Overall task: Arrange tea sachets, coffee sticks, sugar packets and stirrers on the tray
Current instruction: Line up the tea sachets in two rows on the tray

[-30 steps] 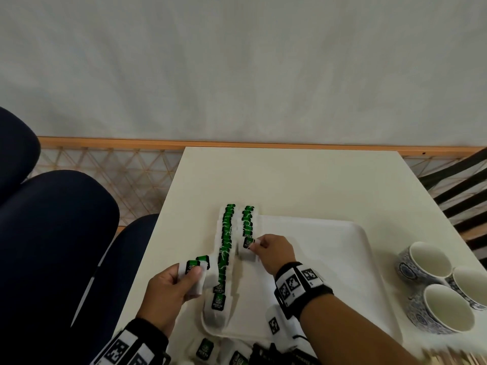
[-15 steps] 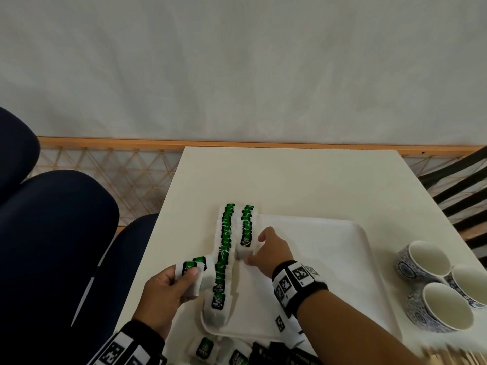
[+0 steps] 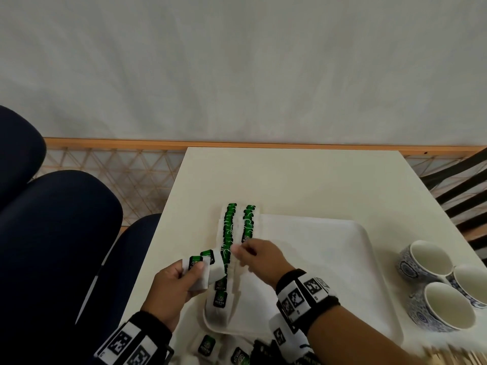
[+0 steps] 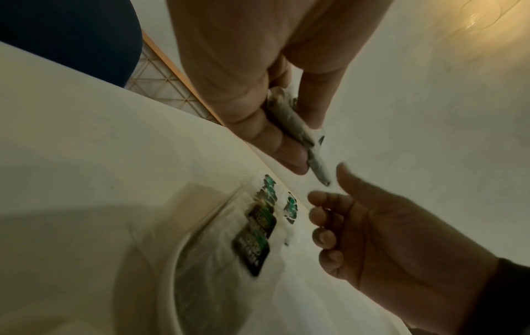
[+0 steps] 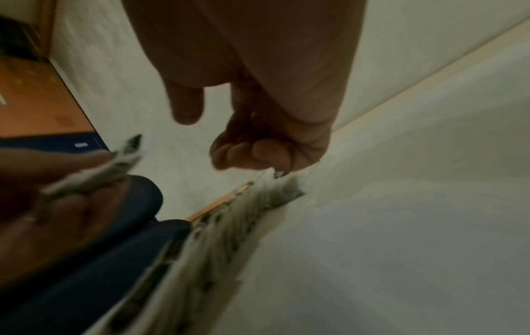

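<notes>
A white tray [image 3: 329,246] lies on the cream table. Two rows of green-labelled tea sachets run along its left side, a long row [image 3: 228,233] and a shorter one [image 3: 248,222]. My left hand [image 3: 196,270] grips a small stack of tea sachets [image 3: 204,262] over the tray's left edge; the left wrist view shows the stack [image 4: 304,133] edge-on between thumb and fingers. My right hand [image 3: 238,252] hovers just right of that stack, fingers loosely curled, thumb apart, holding nothing [image 4: 329,204].
Three blue-patterned cups [image 3: 427,262] stand right of the tray. More tea sachets [image 3: 208,345] lie at the table's near edge. Dark blue chairs [image 3: 60,233] stand to the left and a slatted chair [image 3: 469,196] to the right.
My right hand let go of the sachet at the short row's near end and drew back left toward the stack. My left hand moved that stack slightly up and right.
</notes>
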Motion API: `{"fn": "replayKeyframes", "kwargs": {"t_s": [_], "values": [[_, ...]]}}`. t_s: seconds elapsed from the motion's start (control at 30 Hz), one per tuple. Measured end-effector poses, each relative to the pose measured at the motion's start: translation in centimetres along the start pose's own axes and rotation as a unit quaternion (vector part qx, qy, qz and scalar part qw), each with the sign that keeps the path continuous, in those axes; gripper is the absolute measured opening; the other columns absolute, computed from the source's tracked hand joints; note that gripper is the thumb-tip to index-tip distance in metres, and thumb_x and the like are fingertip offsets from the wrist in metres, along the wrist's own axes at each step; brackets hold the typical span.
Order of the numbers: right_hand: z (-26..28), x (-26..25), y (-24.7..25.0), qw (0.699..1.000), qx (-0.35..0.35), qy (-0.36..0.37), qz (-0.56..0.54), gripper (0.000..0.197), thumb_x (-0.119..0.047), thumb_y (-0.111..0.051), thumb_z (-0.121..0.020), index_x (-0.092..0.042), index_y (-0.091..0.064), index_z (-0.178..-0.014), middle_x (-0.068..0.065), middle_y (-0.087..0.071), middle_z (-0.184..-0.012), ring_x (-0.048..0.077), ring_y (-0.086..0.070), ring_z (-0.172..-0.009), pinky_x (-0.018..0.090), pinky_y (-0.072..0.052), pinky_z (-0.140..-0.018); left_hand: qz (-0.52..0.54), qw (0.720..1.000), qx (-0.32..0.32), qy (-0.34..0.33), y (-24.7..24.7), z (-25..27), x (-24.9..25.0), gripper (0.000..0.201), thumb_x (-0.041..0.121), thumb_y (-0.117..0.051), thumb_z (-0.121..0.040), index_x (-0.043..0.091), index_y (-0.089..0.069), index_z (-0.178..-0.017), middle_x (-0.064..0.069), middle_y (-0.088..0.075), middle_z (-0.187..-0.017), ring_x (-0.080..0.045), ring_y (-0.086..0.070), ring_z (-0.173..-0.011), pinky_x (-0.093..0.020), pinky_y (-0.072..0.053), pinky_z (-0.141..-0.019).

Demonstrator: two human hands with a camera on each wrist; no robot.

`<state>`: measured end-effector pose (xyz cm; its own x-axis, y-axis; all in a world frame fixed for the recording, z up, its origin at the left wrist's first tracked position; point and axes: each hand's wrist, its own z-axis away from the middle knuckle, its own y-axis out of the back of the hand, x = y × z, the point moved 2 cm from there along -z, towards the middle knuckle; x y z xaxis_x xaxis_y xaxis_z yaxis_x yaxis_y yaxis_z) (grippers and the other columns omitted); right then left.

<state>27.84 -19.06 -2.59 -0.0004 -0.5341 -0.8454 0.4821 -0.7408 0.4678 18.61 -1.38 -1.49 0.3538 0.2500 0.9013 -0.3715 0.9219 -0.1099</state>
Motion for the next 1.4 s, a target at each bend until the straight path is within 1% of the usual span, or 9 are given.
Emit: {"fn": "replayKeyframes", "kwargs": {"t_s": [0.1,0.17,0.33,0.47,0.83,0.93,1.07,1.2,1.4], "values": [[1.4,-0.9,-1.2,0.996,-0.073,0.038,-0.033,0.026,-0.05,-0.066,-0.085,-0.03,-0.06,-0.07,-0.012,-0.06,-0.067,0.0,-0.051,-0.06,0.015,-0.045,-0.066,-0.004,1.0,-0.015,0.001,-0.8,0.2,0.1,0.014,0.007,-0.058,-0.091,0.003,-0.071,-0.095,-0.012,-0.075,-0.088,-0.015,-0.071,-0.071,-0.024,-0.055,-0.055],[1.5,-0.5,-1.7,0.997,-0.059,0.048,-0.011,0.037,-0.043,-0.07,-0.085,-0.028,-0.05,-0.057,-0.014,-0.047,-0.053,-0.001,-0.041,-0.052,0.012,-0.035,-0.055,-0.011,1.0,-0.017,0.001,-1.2,0.4,0.1,0.015,0.007,-0.057,-0.092,0.002,-0.071,-0.093,-0.011,-0.075,-0.085,-0.014,-0.07,-0.068,-0.024,-0.055,-0.054],[0.8,1.5,-0.7,0.999,0.039,0.002,-0.005,0.012,-0.034,-0.069,-0.087,-0.028,-0.071,-0.077,-0.019,-0.055,-0.061,-0.005,-0.047,-0.055,0.014,-0.037,-0.06,-0.01,1.0,0.004,-0.001,-0.5,0.4,-0.1,0.014,0.007,-0.057,-0.092,0.005,-0.071,-0.093,-0.006,-0.075,-0.08,-0.027,-0.07,-0.081,-0.028,-0.059,-0.062],[-0.2,3.1,0.4,0.99,0.101,-0.071,0.068,0.043,-0.033,-0.063,-0.09,-0.021,-0.041,-0.055,-0.005,-0.042,-0.058,0.014,-0.041,-0.057,0.023,-0.031,-0.052,-0.01,1.0,0.019,-0.001,0.1,0.5,-0.3,0.013,0.006,-0.058,-0.092,0.007,-0.071,-0.094,-0.005,-0.075,-0.081,-0.025,-0.072,-0.077,-0.032,-0.058,-0.067],[-1.9,3.1,0.4,0.981,0.088,-0.136,0.104,0.037,-0.034,-0.066,-0.088,-0.021,-0.041,-0.063,-0.007,-0.046,-0.066,0.007,-0.041,-0.058,0.018,-0.033,-0.05,-0.019,0.999,0.026,0.003,0.5,0.3,-0.5,0.012,0.007,-0.059,-0.091,0.005,-0.071,-0.094,-0.008,-0.075,-0.086,-0.028,-0.072,-0.08,-0.039,-0.056,-0.074],[-2.0,3.2,0.4,0.979,0.103,-0.157,0.075,0.027,-0.037,-0.071,-0.084,-0.022,-0.048,-0.081,-0.005,-0.054,-0.08,0.011,-0.05,-0.069,0.023,-0.042,-0.059,-0.024,0.999,0.03,0.006,0.7,0.3,-0.6,0.012,0.008,-0.06,-0.09,0.002,-0.071,-0.092,-0.014,-0.072,-0.087,-0.031,-0.068,-0.082,-0.039,-0.056,-0.074],[-1.4,3.2,0.6,0.981,0.093,-0.164,0.045,0.054,-0.045,-0.079,-0.074,-0.02,-0.042,-0.104,0.001,-0.058,-0.094,0.017,-0.056,-0.082,0.026,-0.044,-0.062,-0.025,0.999,0.034,0.012,0.9,0.2,-0.9,0.012,0.01,-0.061,-0.09,0.005,-0.072,-0.092,-0.014,-0.072,-0.088,-0.035,-0.066,-0.087,-0.036,-0.055,-0.069],[-1.4,3.1,0.2,0.982,0.071,-0.153,0.082,0.057,-0.04,-0.081,-0.072,-0.021,-0.037,-0.103,0.0,-0.056,-0.089,0.018,-0.054,-0.075,0.031,-0.049,-0.065,-0.025,0.999,0.03,0.021,1.0,0.1,-1.2,0.012,0.012,-0.061,-0.09,0.009,-0.073,-0.091,-0.011,-0.073,-0.093,-0.034,-0.066,-0.091,-0.033,-0.054,-0.065],[-1.6,2.5,0.0,0.979,0.076,-0.135,0.135,0.051,-0.035,-0.075,-0.078,-0.018,-0.034,-0.103,-0.004,-0.049,-0.079,0.021,-0.052,-0.076,0.03,-0.042,-0.062,-0.007,0.999,0.025,0.044,0.2,0.3,-0.6,0.02,0.007,-0.052,-0.096,0.006,-0.07,-0.089,-0.013,-0.069,-0.094,-0.029,-0.061,-0.087,-0.037,-0.054,-0.068]]}}
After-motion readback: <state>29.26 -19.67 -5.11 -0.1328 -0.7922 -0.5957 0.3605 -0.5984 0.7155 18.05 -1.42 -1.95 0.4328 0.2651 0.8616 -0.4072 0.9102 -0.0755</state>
